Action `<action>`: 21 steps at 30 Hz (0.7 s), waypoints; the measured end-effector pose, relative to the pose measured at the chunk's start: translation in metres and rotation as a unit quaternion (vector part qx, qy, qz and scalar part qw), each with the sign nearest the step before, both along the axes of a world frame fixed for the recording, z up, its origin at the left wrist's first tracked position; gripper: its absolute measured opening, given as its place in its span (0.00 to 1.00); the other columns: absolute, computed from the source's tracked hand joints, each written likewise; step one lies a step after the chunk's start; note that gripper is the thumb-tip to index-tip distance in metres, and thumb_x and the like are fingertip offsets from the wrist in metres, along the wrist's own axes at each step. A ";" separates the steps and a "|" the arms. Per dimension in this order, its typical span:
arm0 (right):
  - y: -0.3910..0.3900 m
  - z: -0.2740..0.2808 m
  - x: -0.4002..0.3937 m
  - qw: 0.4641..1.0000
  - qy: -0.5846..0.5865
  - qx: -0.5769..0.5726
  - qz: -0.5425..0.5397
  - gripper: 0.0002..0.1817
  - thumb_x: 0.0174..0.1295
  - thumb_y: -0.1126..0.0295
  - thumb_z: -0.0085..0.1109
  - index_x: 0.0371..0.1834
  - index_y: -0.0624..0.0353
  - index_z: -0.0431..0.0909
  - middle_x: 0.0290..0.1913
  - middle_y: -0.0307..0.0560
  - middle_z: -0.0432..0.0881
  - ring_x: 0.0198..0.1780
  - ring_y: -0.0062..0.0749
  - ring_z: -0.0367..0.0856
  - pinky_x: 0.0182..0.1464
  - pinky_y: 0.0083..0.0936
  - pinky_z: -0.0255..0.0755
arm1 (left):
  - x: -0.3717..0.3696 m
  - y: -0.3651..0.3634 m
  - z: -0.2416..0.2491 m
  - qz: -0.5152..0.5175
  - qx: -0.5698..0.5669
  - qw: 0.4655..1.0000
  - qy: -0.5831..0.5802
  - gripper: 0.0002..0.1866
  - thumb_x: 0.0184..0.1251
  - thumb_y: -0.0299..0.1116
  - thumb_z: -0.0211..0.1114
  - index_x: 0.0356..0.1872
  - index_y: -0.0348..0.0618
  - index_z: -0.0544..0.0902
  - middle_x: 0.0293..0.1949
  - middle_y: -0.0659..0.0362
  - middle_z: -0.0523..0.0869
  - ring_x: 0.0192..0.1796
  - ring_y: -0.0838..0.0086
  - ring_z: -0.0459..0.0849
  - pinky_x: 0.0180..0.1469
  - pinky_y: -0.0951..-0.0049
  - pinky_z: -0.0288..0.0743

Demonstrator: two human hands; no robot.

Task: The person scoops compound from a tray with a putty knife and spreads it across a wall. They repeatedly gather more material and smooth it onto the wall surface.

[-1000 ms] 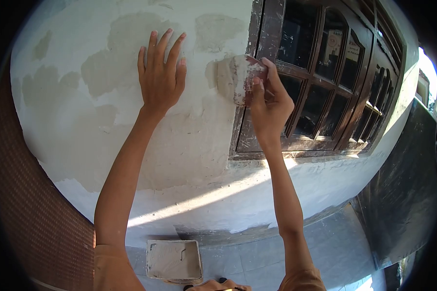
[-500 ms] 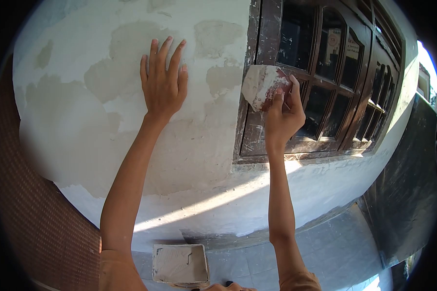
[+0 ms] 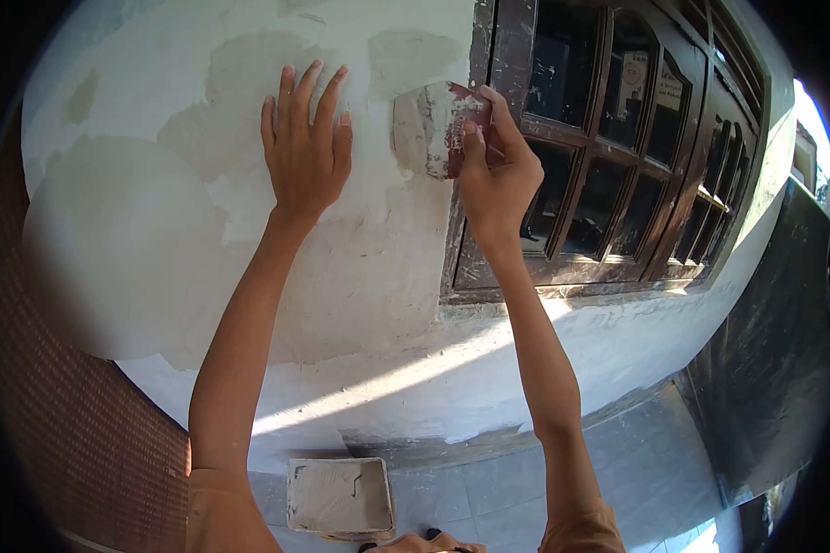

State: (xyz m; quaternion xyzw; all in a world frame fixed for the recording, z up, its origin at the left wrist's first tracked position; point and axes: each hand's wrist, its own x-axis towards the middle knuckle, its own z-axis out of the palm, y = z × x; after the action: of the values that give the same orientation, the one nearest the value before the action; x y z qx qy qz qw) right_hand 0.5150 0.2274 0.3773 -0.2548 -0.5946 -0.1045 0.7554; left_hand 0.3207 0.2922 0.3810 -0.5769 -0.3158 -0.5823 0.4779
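My left hand (image 3: 306,147) lies flat on the patchy wall (image 3: 360,267), its fingers spread and nothing held. In my right hand (image 3: 503,175), thumb and fingers pinch a flat scraper (image 3: 452,129), reddish with pale paste smeared over it. The scraper's left part is at the wall over a grey patch, just left of the dark wooden window frame (image 3: 478,263). Darker plaster patches surround both hands.
A rectangular tray (image 3: 385,493) with pale paste stands on the tiled floor (image 3: 507,484) below. The paned window (image 3: 609,138) fills the right side. A woven brown surface (image 3: 65,415) is at left, and a dark sheet (image 3: 770,350) at far right.
My right hand has moved left and slightly up with the scraper, from over the window frame to the wall beside it. My left hand remains flat on the wall.
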 end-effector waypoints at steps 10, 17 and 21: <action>0.003 -0.013 0.015 0.999 0.043 -0.005 0.008 0.21 0.68 0.82 0.51 0.65 0.64 0.73 0.41 0.50 0.87 0.38 0.22 0.85 0.34 0.18 0.79 | -0.002 -0.003 -0.001 -0.001 -0.020 1.000 0.007 0.25 0.72 0.35 0.50 0.70 0.52 0.70 0.72 0.56 0.67 0.78 0.57 0.57 0.75 0.47 0.45; -0.002 -0.002 0.016 0.986 0.162 0.009 0.047 0.19 0.67 0.82 0.54 0.62 0.64 0.76 0.40 0.47 0.87 0.40 0.18 0.80 0.41 0.17 0.76 | 0.001 -0.005 0.000 -0.004 -0.029 1.000 0.006 0.26 0.72 0.36 0.49 0.71 0.52 0.69 0.73 0.56 0.66 0.78 0.56 0.56 0.75 0.46 0.43; 0.011 0.003 0.009 0.995 0.094 -0.020 0.021 0.19 0.67 0.81 0.54 0.62 0.66 0.76 0.39 0.48 0.87 0.42 0.15 0.78 0.43 0.16 0.76 | -0.001 -0.006 -0.001 -0.008 -0.038 0.999 0.007 0.27 0.71 0.36 0.48 0.72 0.51 0.69 0.73 0.56 0.65 0.79 0.56 0.54 0.76 0.46 0.41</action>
State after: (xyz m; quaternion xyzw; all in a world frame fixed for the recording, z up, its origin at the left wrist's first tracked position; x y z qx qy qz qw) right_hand 0.5237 0.2386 0.3806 -0.2666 -0.5282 -0.0523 0.8045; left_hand 0.3200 0.2863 0.3798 -0.6009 -0.3296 -0.5698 0.4535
